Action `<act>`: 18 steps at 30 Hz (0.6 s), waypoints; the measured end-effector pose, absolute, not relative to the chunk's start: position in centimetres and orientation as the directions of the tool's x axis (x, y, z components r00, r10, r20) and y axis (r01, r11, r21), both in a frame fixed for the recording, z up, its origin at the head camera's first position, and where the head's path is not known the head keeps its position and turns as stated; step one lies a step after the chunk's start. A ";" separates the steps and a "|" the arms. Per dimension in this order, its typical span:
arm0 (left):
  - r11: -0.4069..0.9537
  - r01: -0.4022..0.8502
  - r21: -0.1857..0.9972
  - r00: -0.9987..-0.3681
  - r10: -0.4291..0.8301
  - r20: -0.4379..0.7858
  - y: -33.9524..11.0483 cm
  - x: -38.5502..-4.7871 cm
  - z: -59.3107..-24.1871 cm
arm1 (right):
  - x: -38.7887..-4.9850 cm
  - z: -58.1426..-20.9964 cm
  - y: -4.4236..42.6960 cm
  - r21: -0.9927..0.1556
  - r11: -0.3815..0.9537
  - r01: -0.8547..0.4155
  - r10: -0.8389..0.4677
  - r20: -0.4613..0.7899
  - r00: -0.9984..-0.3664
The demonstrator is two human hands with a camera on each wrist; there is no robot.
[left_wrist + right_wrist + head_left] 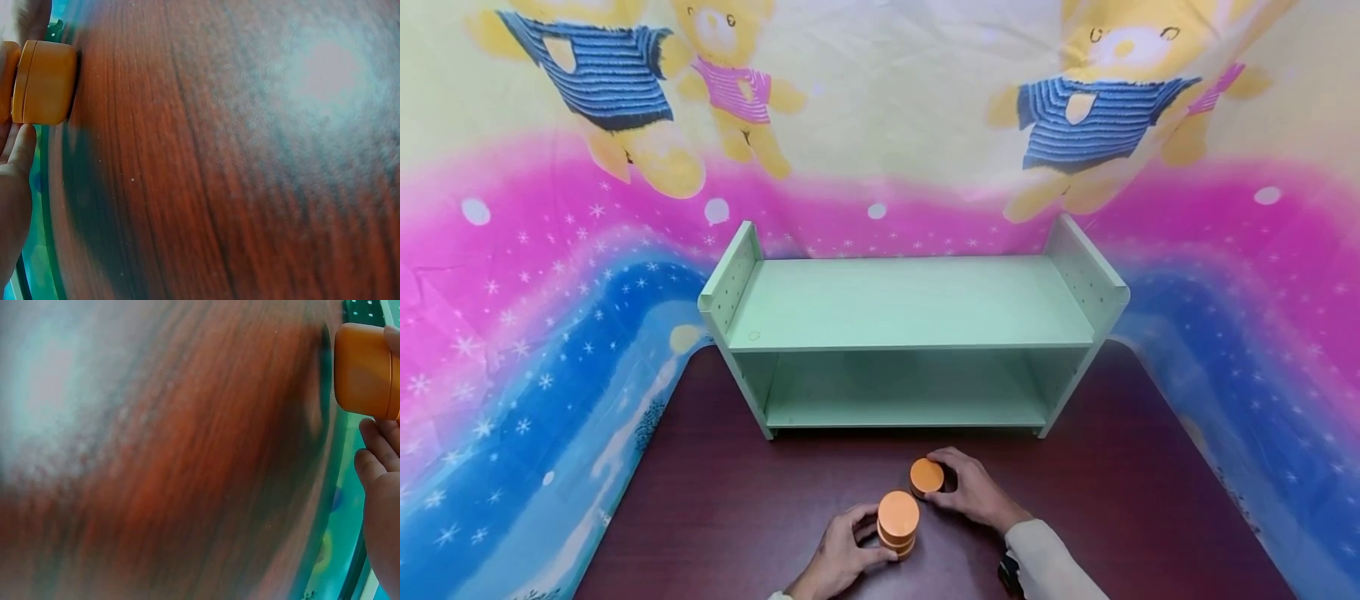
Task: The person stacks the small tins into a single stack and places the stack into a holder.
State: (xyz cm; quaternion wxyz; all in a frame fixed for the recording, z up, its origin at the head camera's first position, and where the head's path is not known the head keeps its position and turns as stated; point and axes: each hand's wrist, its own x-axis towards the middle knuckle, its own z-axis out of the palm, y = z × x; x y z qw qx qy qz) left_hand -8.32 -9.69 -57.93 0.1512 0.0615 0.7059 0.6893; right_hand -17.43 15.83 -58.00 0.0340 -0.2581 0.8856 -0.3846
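Observation:
Two round orange jars are stacked in front of the shelf, and the upper jar's flat lid [898, 512] faces up. My left hand [838, 550] grips this stack from the left, thumb on the near side and fingers on the far side. In the left wrist view the lower jar [47, 84] shows a lid seam, and part of the upper one is cut off by the frame edge. Farther back and to the right, my right hand [973, 492] holds another orange jar [927, 477] between thumb and fingers. The right wrist view shows this jar's smooth side [362, 372], close to the tabletop.
A pale green two-level shelf [910, 304] stands at the back of the dark red wood-grain table [715, 500]. Behind and on both sides hangs a cloth [880, 125] printed with bears and snowflakes. A dark item [1010, 573] lies by the right sleeve.

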 end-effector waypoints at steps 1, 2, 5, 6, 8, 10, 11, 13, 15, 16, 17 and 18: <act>0.041 -0.121 0.992 -0.947 0.296 -0.128 -9.7 -8.3 -57.9 | -17.4 -58.0 15.8 -0.700 0.570 -0.431 -0.483 0.139 -0.865; 0.042 -0.118 0.992 -0.947 0.294 -0.125 -9.7 -8.3 -58.0 | -17.4 -57.9 15.9 -0.700 0.568 -0.432 -0.483 0.142 -0.864; 0.046 -0.115 0.992 -0.948 0.295 -0.123 -9.7 -8.3 -58.0 | -17.4 -57.7 15.9 -0.704 0.564 -0.431 -0.481 0.144 -0.865; 0.048 -0.112 0.993 -0.948 0.294 -0.121 -9.7 -8.4 -58.1 | -17.4 -57.7 15.9 -0.705 0.565 -0.429 -0.480 0.142 -0.865; 0.051 -0.110 0.993 -0.948 0.293 -0.121 -9.7 -8.4 -58.1 | -17.4 -57.5 15.9 -0.708 0.565 -0.424 -0.479 0.137 -0.867; 0.051 -0.110 0.993 -0.948 0.294 -0.121 -9.7 -8.4 -58.2 | -17.3 -57.4 15.9 -0.713 0.563 -0.418 -0.479 0.131 -0.868; 0.051 -0.111 0.993 -0.948 0.294 -0.121 -9.7 -8.4 -58.2 | -17.3 -57.3 16.0 -0.713 0.563 -0.418 -0.480 0.129 -0.868; 0.047 -0.116 0.992 -0.947 0.296 -0.124 -9.7 -8.4 -58.2 | -17.2 -57.2 16.0 -0.718 0.558 -0.416 -0.482 0.128 -0.867; 0.048 -0.117 0.992 -0.948 0.294 -0.126 -9.7 -8.4 -58.2 | -17.1 -57.1 16.0 -0.719 0.555 -0.419 -0.483 0.132 -0.866; 0.049 -0.117 0.992 -0.948 0.293 -0.126 -9.7 -8.4 -58.2 | -17.1 -57.0 16.0 -0.716 0.554 -0.424 -0.484 0.137 -0.865; 0.047 -0.119 0.992 -0.948 0.293 -0.128 -9.7 -8.3 -58.2 | -17.1 -56.9 16.1 -0.714 0.554 -0.429 -0.484 0.143 -0.863; 0.047 -0.120 0.992 -0.948 0.292 -0.129 -9.6 -8.3 -58.2 | -17.0 -56.8 16.1 -0.713 0.551 -0.432 -0.484 0.149 -0.863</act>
